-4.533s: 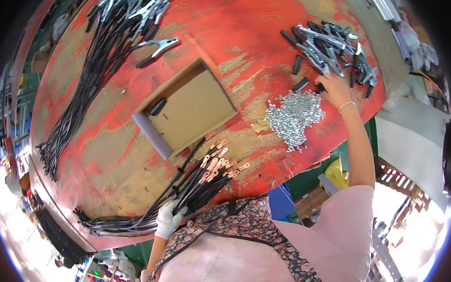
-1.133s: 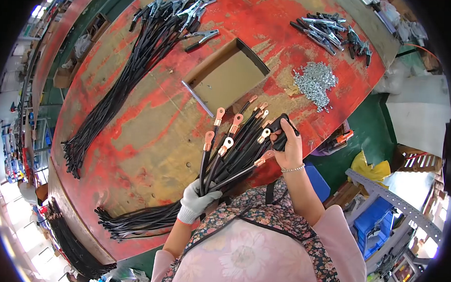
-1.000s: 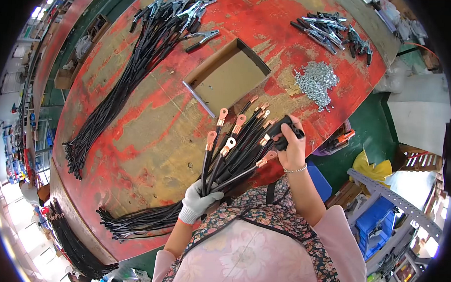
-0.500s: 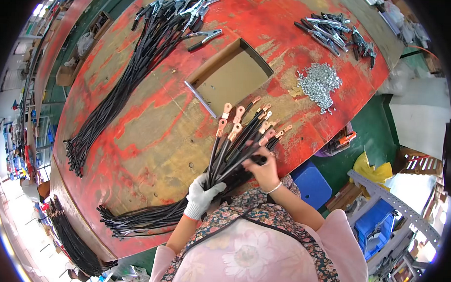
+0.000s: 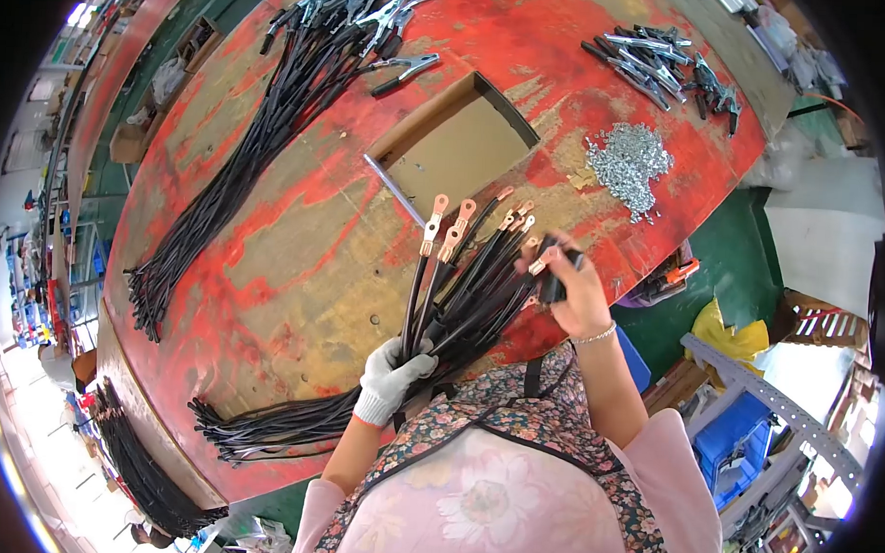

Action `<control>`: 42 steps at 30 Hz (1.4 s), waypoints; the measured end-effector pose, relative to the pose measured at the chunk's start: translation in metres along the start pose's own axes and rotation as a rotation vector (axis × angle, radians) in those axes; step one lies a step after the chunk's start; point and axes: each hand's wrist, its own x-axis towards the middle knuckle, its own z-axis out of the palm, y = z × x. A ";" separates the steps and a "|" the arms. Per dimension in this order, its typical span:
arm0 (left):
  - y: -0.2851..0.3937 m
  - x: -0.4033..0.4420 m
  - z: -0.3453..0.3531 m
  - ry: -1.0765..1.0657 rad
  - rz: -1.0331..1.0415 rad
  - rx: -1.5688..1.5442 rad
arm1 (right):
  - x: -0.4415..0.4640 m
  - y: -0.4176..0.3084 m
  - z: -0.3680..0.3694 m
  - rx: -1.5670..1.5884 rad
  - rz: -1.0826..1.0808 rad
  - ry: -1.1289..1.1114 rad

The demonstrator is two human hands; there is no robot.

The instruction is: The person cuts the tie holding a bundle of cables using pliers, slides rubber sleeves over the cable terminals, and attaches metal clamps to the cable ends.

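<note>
Head view: worn red-and-brown table [image 5: 284, 349] across the middle. Directly beyond the cable ends, open cardboard box [image 5: 457, 141], its near corner partly behind the copper lugs [image 5: 429, 245]. Past box, to the right, heap of silvery metal pieces [image 5: 630, 166]; farther up, near the edge, clamp pile [image 5: 640, 67]. Upper left, long bundle of black leads [image 5: 221, 201], with clamp cluster [image 5: 381, 16] at the far end. Off the table's left edge, dark bundle [image 5: 144, 461]. Below table level on the right, yellow bag [image 5: 728, 330], blue bin [image 5: 739, 448], perforated metal bar [image 5: 779, 415].

Left hand [image 5: 392, 374], gloved in white, closed around black cables [image 5: 476, 302] at the table's near side; lug ends fanned up and right, tails trailing left. Right hand [image 5: 580, 296], bare, beaded bracelet [image 5: 594, 333] at wrist, curled around black sleeve [image 5: 556, 283], among the right-hand lugs and hiding part of them. Fingertips blurred; cannot tell any pinch on the nearest lug.

Counts: one box; one heap; two groups of clamps, too tangled to number, plus one loose clamp [image 5: 416, 67] just right of the upper-left group; three bundles, two on the table; four lugs upright above the glove, overlapping in pairs, remainder too crowded.
</note>
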 end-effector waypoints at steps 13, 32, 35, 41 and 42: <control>0.003 -0.003 0.006 0.033 -0.024 0.003 | 0.000 -0.019 -0.003 0.418 -0.087 0.055; -0.013 0.008 0.010 0.088 0.022 0.124 | -0.025 0.043 0.013 -0.885 0.066 -0.165; -0.008 0.008 0.010 0.108 0.084 0.321 | -0.025 0.061 0.002 -1.387 -0.023 -0.542; 0.000 0.003 0.006 -0.080 -0.056 -0.056 | -0.015 0.016 -0.015 -0.494 0.060 -0.325; -0.002 0.005 0.005 -0.084 -0.053 -0.057 | -0.007 0.007 -0.016 -0.250 0.029 -0.332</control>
